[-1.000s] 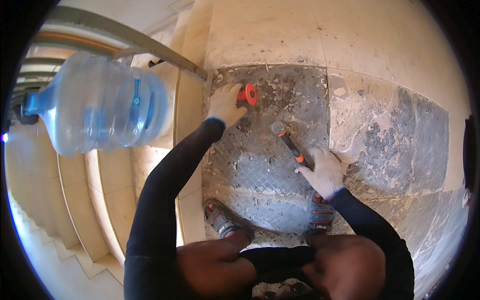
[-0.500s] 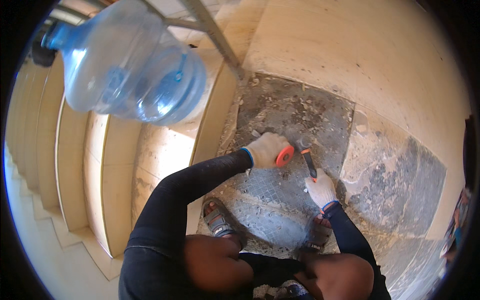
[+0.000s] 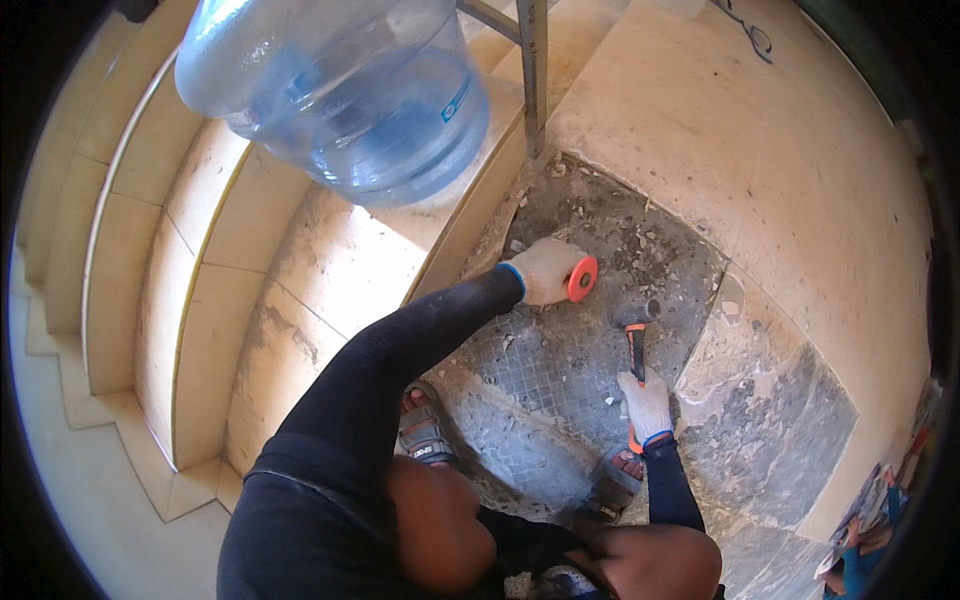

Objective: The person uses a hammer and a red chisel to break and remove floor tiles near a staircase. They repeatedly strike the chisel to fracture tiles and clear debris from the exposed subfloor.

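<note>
My left hand (image 3: 548, 271), in a pale work glove, is closed around a chisel whose round red hand guard (image 3: 582, 279) faces up. The chisel's blade is mostly hidden beneath the glove. Over to the right, my gloved right hand (image 3: 646, 402) grips a hammer (image 3: 637, 352) by its black and orange handle. The hammer's dark head is just off the guard, to its right and nearer me. Both hands are above a rough grey floor patch (image 3: 560, 370) with grid marks and broken chips.
A large clear blue water bottle (image 3: 350, 110) stands at upper left beside a metal post (image 3: 533, 80). Curved tiled steps (image 3: 240, 220) descend on the left. Loose rubble (image 3: 640, 240) lies beyond my hands. Grey tiles (image 3: 770, 430) are at right, a person (image 3: 868, 560) at lower right.
The hammer has moved away from the red guard, toward me and to the right. My left hand keeps its hold on the chisel. The whole view has shifted and turned slightly.
</note>
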The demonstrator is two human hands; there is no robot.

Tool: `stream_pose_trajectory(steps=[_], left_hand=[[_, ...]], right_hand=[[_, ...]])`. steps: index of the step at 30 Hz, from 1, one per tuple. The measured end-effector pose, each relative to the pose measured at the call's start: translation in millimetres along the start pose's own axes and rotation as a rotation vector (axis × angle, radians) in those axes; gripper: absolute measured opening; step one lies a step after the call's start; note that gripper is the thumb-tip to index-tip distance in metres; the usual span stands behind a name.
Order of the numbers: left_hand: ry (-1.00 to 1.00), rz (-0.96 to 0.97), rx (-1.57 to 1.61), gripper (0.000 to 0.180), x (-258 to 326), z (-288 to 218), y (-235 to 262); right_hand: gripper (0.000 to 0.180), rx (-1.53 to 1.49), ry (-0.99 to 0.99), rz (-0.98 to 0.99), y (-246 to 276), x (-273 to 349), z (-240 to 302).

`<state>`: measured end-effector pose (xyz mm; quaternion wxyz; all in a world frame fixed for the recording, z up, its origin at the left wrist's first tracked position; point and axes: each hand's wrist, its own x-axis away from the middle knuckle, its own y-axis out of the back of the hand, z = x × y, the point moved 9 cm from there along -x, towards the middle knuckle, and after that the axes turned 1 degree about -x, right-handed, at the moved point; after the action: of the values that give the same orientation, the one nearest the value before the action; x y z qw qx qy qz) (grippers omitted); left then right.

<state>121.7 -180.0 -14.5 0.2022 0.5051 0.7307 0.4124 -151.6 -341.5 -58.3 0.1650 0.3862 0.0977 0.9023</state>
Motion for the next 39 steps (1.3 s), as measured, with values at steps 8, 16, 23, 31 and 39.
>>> stream_pose_trajectory(steps=[8,16,23,31,39], left_hand=[[0.155,-0.120,0.545,0.040,-16,37,31],[0.310,0.008,0.593,0.048,-3,52,29],[0.207,0.038,0.574,0.051,-8,35,17],[0.243,0.082,0.528,0.048,-9,43,18],[0.203,0.058,0.455,0.048,-13,36,18]], right_hand=[[0.023,-0.277,0.152,-0.078,24,22,86],[0.020,-0.811,0.815,-0.279,72,61,222],[0.032,-0.326,0.224,0.056,-53,13,135],[0.034,-0.767,0.363,-0.238,37,29,164],[0.042,-0.524,-0.086,0.072,-71,2,89]])
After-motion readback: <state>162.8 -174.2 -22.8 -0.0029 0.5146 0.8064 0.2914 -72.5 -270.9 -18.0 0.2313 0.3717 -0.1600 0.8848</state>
